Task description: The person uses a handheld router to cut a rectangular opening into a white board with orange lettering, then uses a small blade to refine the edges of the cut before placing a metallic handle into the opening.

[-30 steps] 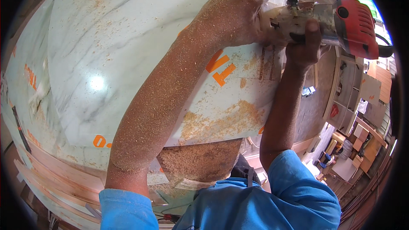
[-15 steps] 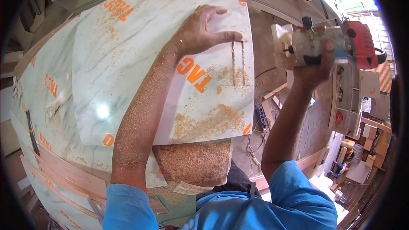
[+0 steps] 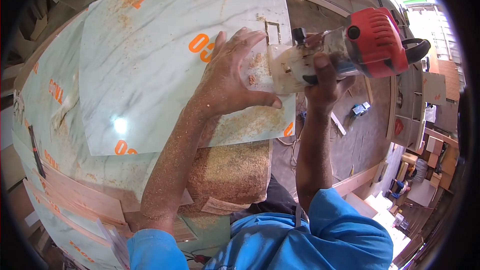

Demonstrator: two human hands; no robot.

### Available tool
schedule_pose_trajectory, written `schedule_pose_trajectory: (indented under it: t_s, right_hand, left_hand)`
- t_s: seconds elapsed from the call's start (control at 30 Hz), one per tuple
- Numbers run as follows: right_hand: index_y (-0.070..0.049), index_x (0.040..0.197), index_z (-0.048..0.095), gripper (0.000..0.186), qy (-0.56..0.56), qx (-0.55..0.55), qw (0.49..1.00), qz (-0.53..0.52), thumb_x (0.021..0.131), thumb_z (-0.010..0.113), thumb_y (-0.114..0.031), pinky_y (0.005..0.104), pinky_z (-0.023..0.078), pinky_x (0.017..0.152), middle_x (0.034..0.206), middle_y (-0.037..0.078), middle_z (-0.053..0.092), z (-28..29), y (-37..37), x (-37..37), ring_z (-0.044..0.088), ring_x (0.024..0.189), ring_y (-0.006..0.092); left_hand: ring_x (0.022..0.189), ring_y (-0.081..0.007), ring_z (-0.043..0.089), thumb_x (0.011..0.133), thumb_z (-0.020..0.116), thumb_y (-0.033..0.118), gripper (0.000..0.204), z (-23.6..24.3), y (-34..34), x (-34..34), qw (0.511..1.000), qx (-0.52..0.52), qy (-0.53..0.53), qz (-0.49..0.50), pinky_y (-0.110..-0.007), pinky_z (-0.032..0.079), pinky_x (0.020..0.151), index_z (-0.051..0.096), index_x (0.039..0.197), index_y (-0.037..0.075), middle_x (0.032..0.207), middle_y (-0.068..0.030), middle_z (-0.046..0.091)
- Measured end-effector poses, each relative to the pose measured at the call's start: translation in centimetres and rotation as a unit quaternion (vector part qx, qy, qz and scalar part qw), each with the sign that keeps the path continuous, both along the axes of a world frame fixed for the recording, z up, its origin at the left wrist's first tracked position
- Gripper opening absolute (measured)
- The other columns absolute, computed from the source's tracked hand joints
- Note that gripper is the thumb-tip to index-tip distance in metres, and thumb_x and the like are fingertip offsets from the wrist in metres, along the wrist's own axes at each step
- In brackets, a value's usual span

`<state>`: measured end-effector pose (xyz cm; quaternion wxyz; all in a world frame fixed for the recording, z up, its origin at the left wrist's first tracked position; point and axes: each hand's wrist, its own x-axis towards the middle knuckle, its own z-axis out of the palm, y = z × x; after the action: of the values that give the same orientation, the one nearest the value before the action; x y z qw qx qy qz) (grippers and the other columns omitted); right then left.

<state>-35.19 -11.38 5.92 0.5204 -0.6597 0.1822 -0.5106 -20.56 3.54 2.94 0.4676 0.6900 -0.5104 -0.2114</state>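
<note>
A red trim router (image 3: 375,42) with a clear base is gripped in my right hand (image 3: 325,80), fingers wrapped round its body. The router lies tilted on its side, its base plate at the right edge of a white marble-patterned panel (image 3: 150,60). On that panel rests my left hand (image 3: 232,77), open, with thumb and fingers spread around the near side of the base. Whether the left fingers touch the base I cannot tell. Narrow grooves (image 3: 272,24) are cut in the panel just beyond the base, which partly covers them. The bit is hidden.
Sawdust is scattered on the panel and piled on a block (image 3: 232,175) below it. Wood strips (image 3: 80,195) lie at the lower left. Right of the panel, a blue object (image 3: 361,108) and cables sit on the floor. Cabinet frames (image 3: 410,105) stand farther right.
My right hand has brought the router left and down onto the panel's edge. My left hand has moved down toward it, from beside the grooves' far end. The view has shifted slightly.
</note>
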Motion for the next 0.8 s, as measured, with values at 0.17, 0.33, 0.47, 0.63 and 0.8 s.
schedule_pose_trajectory:
  t_s: [0.17,0.33,0.47,0.63,0.8]
  right_hand:
    - [0.007,0.111,0.063,0.048,-0.013,-0.013,1.000,-0.025,0.070,0.084,-0.007,0.0319,0.054,0.081,0.099,0.010,0.069,-0.9,0.8,0.7,0.067,0.088,0.0194]
    - [0.006,0.118,0.059,0.051,0.011,-0.026,1.000,0.007,0.073,0.082,-0.005,0.0348,0.055,0.084,0.103,0.013,0.068,-1.8,1.1,0.3,0.067,0.090,0.0226]
    - [0.007,0.126,0.052,0.060,-0.065,-0.005,0.998,-0.008,0.076,0.081,-0.005,0.0407,0.056,0.087,0.099,0.015,0.068,-2.4,1.4,0.5,0.068,0.091,0.0269]
    - [0.007,0.125,0.052,0.058,-0.058,-0.031,0.998,0.009,0.078,0.080,-0.009,0.0456,0.055,0.091,0.097,0.017,0.068,-2.4,1.0,0.8,0.068,0.090,0.0281]
    - [0.006,0.124,0.053,0.056,-0.047,-0.033,0.998,0.005,0.078,0.080,-0.011,0.0464,0.055,0.092,0.097,0.017,0.068,-2.7,0.7,0.9,0.068,0.090,0.0279]
  left_hand:
    - [0.150,-0.0300,0.036,0.049,0.096,0.057,0.119,-0.7,-0.9,-0.3,0.999,-0.008,-0.048,-0.024,-0.053,0.011,0.129,0.050,0.148,0.009,0.150,-0.0146,0.053]
    - [0.147,-0.0282,0.042,0.051,0.094,0.057,0.110,-1.5,-1.1,-0.5,0.998,-0.015,-0.061,-0.019,-0.054,0.016,0.127,0.057,0.141,0.005,0.143,-0.0149,0.060]
    - [0.144,-0.0292,0.045,0.053,0.095,0.052,0.105,-1.8,-1.3,-0.7,0.997,-0.018,-0.078,-0.014,-0.053,0.018,0.126,0.059,0.139,0.004,0.140,-0.0150,0.062]
    - [0.144,-0.0295,0.045,0.055,0.094,0.050,0.102,-1.8,-1.3,-0.9,0.996,-0.019,-0.087,-0.010,-0.053,0.019,0.126,0.058,0.140,0.004,0.140,-0.0148,0.061]
    - [0.144,-0.0299,0.045,0.060,0.092,0.048,0.098,-2.0,-1.3,-0.9,0.994,-0.011,-0.112,-0.005,-0.052,0.020,0.126,0.057,0.140,0.004,0.142,-0.0151,0.060]
